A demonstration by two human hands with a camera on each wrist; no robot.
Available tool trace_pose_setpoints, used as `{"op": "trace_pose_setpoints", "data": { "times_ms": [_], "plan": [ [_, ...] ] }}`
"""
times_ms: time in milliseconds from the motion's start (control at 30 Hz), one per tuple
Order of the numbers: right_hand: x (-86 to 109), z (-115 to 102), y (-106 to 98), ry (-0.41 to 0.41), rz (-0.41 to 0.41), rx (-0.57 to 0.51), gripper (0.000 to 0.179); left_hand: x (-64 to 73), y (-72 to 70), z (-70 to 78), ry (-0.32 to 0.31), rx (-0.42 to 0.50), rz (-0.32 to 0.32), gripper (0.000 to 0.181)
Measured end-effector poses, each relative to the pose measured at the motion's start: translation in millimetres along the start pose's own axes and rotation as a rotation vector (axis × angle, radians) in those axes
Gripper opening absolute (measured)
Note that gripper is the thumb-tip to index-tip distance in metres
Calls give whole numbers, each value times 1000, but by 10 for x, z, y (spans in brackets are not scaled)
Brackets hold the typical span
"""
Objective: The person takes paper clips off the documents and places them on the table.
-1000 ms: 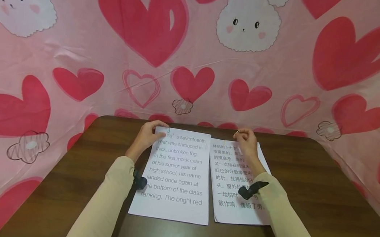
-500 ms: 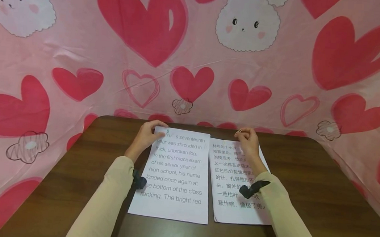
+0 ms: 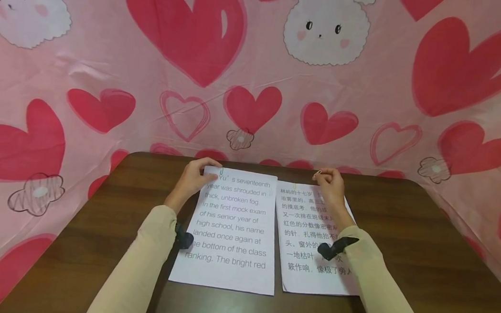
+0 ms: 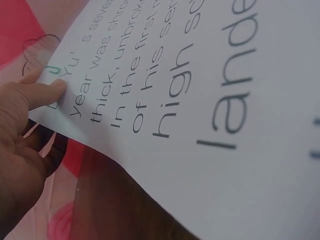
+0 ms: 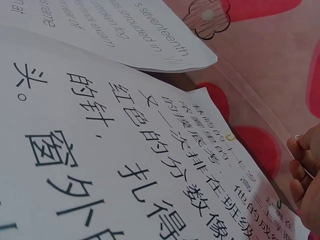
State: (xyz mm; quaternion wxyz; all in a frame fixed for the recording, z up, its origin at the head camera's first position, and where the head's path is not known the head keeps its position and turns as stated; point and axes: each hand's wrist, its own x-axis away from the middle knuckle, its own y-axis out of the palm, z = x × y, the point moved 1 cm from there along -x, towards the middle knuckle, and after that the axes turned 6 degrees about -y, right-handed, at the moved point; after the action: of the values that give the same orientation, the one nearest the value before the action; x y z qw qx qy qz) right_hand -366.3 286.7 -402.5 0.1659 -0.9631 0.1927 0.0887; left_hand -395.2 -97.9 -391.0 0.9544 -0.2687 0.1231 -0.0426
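My left hand [image 3: 192, 180] pinches the top left corner of the English-printed sheets [image 3: 233, 222], thumb on the face and fingers behind. A green paper clip [image 4: 54, 70] sits on their top edge beside the thumb. To the right lie the Chinese-printed sheets [image 3: 299, 236], with a yellow paper clip [image 5: 230, 137] on the top edge and a dark green clip [image 5: 279, 204] near the far corner. Over that edge, my right hand [image 3: 331, 188] pinches a small pale paper clip [image 3: 317, 173] between thumb and fingertip. My right forearm covers part of the Chinese text.
Both sets of sheets lie side by side on a dark wooden table [image 3: 404, 242]. Behind its far edge hangs a pink cloth [image 3: 264, 66] printed with hearts and rabbits. Black wrist straps [image 3: 337, 248] are worn over the sleeves.
My right hand has shifted slightly to the right along the top of the Chinese sheets, still holding the pale paper clip. The left hand keeps its hold on the English sheets.
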Motion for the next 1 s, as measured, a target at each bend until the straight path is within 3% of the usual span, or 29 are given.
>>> {"op": "trace_pose_setpoints", "data": {
  "times_ms": [1000],
  "plan": [
    [-8, 16, -180, 12, 47, -22, 31, -16, 13, -26, -6, -4, 6, 26]
  ]
}}
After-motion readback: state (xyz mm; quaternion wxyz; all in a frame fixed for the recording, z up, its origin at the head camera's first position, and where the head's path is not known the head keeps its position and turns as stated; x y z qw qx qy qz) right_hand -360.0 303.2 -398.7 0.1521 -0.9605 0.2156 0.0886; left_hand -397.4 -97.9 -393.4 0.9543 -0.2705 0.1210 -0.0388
